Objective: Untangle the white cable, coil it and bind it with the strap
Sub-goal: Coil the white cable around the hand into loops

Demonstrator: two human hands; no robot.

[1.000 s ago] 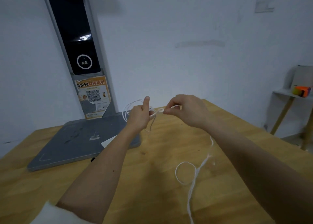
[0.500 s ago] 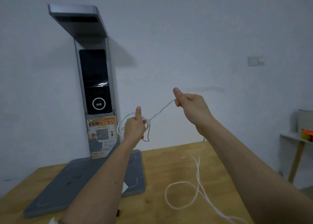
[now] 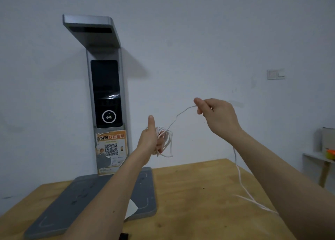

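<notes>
My left hand [image 3: 151,140] is raised above the table, thumb up, gripping several loops of the thin white cable [image 3: 167,138]. A strand runs up and right from the loops to my right hand [image 3: 216,114], which pinches it between thumb and fingers. Below my right wrist the rest of the cable hangs down to the wooden table [image 3: 199,194] and trails off behind my right forearm. A small dark thing [image 3: 123,236] lies at the table's near edge, perhaps the strap; I cannot tell.
A grey device with a flat base [image 3: 76,200] and a tall column [image 3: 107,98] carrying a dark screen and an orange QR label stands at the table's back left. A white paper piece [image 3: 131,208] lies on the base. A small shelf [image 3: 319,158] stands at far right.
Both hands rose from near the table. My right hand pulled away to the right, drawing a strand taut from the loops in my left. The loop lying on the table is gone.
</notes>
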